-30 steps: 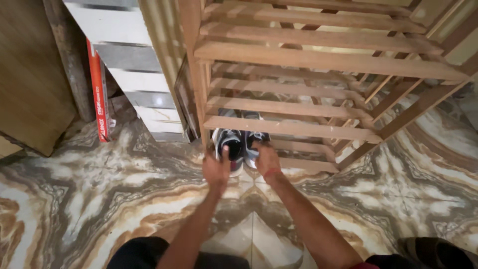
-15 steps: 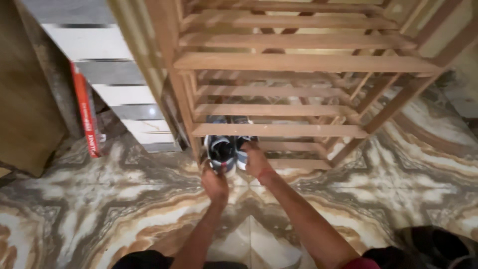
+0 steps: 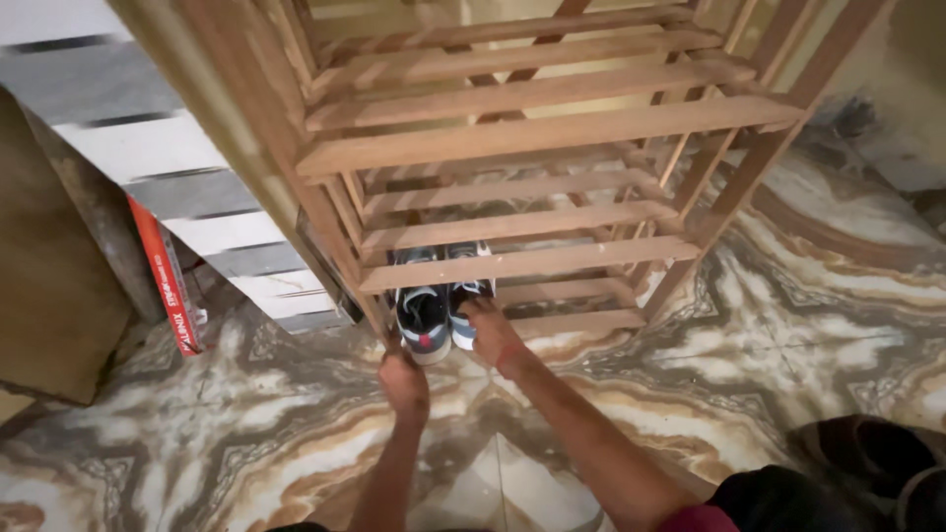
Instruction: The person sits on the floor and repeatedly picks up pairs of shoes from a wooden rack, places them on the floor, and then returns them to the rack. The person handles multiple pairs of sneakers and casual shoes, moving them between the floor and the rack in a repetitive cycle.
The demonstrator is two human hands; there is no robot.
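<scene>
Both bare forearms extend forward and down from the bottom edge toward the base of a tall slatted wooden shoe rack [image 3: 532,128], right arm angled in from the lower right, left arm nearly straight up the frame. Floor is glossy marble tile with brown and cream swirl veining [image 3: 788,325]; grey-and-white horizontal slats [image 3: 148,158] and a red flat panel [image 3: 166,281] lean at the left. A pair of grey-and-black sneakers with white soles [image 3: 440,305] sits side by side on the rack's lowest shelf, heels toward the camera. Left hand [image 3: 405,379] hangs just below the left shoe's heel, fingers curled, contact unclear. Right hand [image 3: 490,333] rests on the right shoe's heel, fingers bent over it.
</scene>
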